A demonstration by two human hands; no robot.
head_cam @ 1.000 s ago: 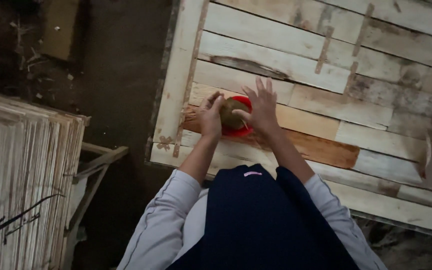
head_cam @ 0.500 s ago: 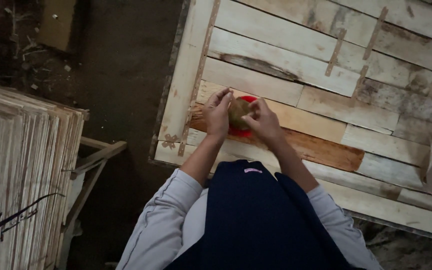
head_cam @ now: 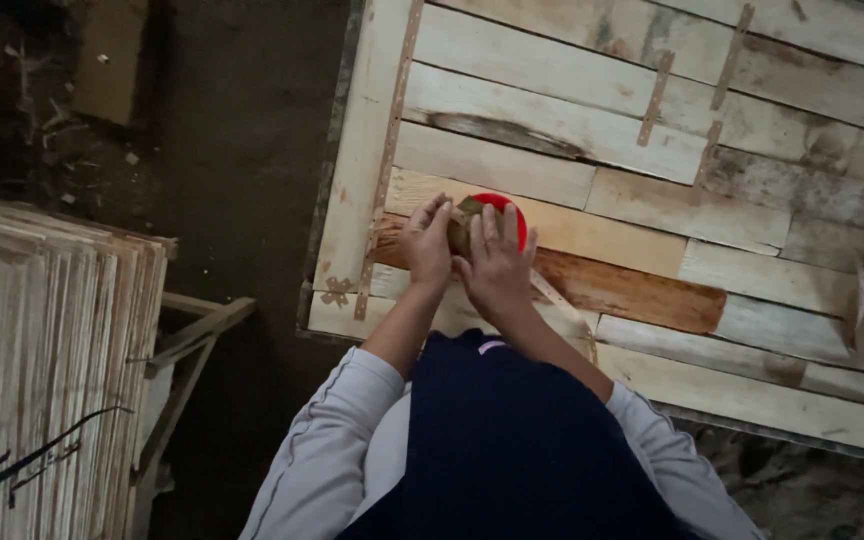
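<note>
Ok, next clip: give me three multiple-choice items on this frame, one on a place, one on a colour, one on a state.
1. Where does the stack of thin wooden slats stand?
A. at the frame's left
B. on the panel
C. behind the person

2. What colour is the round container under the hands?
A. blue
B. red
C. white

3. How are the hands placed?
A. both hang at the sides
B. one is raised overhead
C. both are on a brownish wad over the container

Answers: 1 A, the slats fill the lower left. 2 B, a red rim shows past the right hand. 3 C, the left hand and right hand press the brownish wad on the plank panel.
</note>
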